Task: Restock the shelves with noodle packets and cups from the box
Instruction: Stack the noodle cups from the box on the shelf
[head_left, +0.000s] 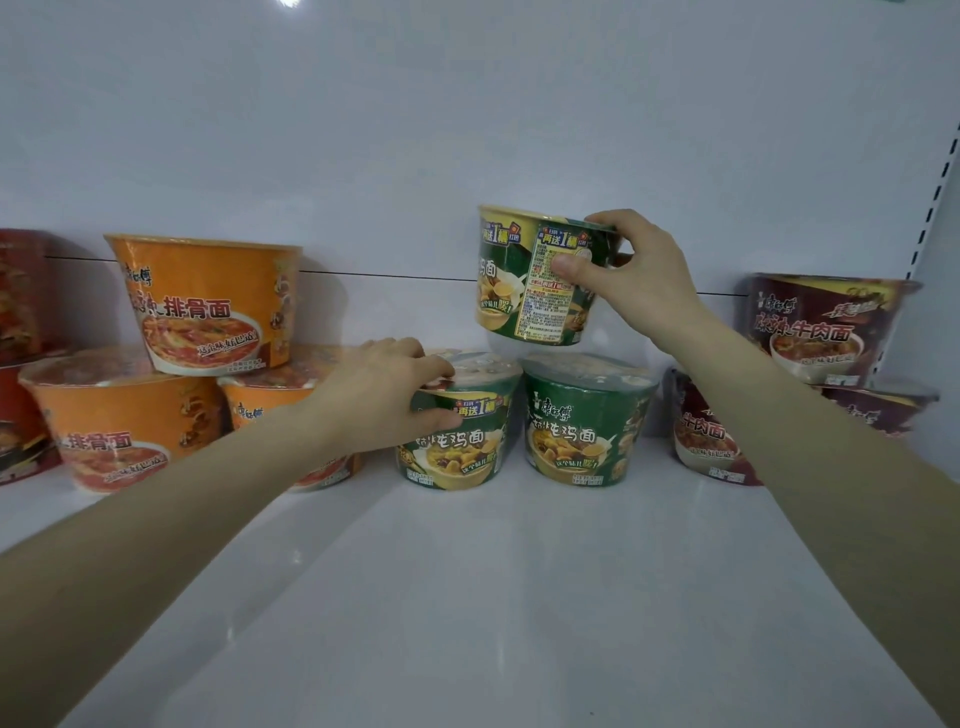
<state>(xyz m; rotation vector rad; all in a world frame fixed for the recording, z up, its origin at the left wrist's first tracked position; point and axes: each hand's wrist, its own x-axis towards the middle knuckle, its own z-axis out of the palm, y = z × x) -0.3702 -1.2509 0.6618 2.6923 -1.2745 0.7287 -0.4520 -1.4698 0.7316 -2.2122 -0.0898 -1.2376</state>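
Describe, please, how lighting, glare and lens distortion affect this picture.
Head view: dim, bluish, even light; faint glare on the shelf; wide-angle lens bows the slotted upright; the raised green cup in the right hand reads sharp, the red cups at far left are smeared.

Up at the back there's a plain white back panel (467, 130) spanning the full width, a thin dark seam (389, 274) crossing it low down, a slotted upright (936, 208) climbing its right edge, a bright glare spot (289, 2) on its top edge, and a teal sliver (894, 2) in the top right corner.
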